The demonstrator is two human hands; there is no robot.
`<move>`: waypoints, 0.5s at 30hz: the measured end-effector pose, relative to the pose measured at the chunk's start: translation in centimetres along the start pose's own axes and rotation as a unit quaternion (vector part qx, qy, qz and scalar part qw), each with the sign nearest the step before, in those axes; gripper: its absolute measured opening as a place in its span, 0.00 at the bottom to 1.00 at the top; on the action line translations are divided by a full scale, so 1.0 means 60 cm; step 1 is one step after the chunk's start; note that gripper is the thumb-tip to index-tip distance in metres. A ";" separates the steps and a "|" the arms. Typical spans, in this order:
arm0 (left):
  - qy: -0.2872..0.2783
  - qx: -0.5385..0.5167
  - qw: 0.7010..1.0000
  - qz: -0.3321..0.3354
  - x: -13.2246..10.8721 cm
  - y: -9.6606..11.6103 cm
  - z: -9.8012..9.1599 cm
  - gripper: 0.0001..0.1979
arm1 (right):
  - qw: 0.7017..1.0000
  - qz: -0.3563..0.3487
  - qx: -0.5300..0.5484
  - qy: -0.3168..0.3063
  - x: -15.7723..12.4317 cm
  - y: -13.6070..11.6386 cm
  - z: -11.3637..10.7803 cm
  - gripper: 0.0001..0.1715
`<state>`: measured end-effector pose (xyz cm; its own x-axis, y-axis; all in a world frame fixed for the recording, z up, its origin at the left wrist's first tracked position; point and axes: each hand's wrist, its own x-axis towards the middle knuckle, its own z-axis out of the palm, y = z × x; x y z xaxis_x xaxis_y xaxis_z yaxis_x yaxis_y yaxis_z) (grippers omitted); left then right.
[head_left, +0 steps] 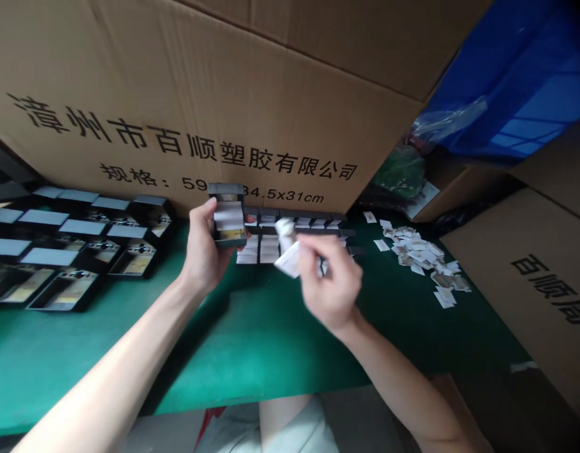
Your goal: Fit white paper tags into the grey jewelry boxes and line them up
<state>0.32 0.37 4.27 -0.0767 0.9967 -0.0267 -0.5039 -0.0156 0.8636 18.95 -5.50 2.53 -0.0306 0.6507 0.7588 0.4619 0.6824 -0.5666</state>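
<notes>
My left hand [204, 248] grips a small dark box [228, 239], held up with its inside facing me. A pale strip lies across the box's middle, with yellowish patches above and below it. To the right, my right hand [331, 277] pinches a small white paper packet [289, 259] between thumb and fingers. Its upper end is blurred, so I cannot make out what sticks up there. Behind both hands stand rows of dark boxes [270, 246] with white strips, partly hidden by the hands.
Several open dark boxes [66, 290] fill the left side of the green table [214, 365]. A pile of small white packets [419, 251] lies at the right. A large cardboard carton [186, 82] walls off the back, and another carton [521, 270] stands on the right.
</notes>
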 end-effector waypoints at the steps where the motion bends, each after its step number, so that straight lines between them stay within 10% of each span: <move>1: -0.001 0.001 1.000 0.005 0.000 0.001 -0.001 0.18 | 0.998 -0.034 0.019 -0.055 -0.022 -0.001 0.015 0.15; 6: -0.008 0.010 1.000 0.001 -0.008 -0.003 0.004 0.21 | 0.977 -0.074 0.036 -0.195 -0.085 0.014 0.060 0.16; 15: -0.001 0.021 0.999 -0.034 -0.009 -0.014 0.002 0.27 | 0.963 0.170 0.137 -0.159 -0.062 0.012 0.055 0.08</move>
<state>0.91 -0.16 3.64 -0.0422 0.9955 -0.0843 -0.4714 0.0545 0.8802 16.45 -6.34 -1.75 -0.2093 0.8914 0.4019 0.2433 0.4456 -0.8616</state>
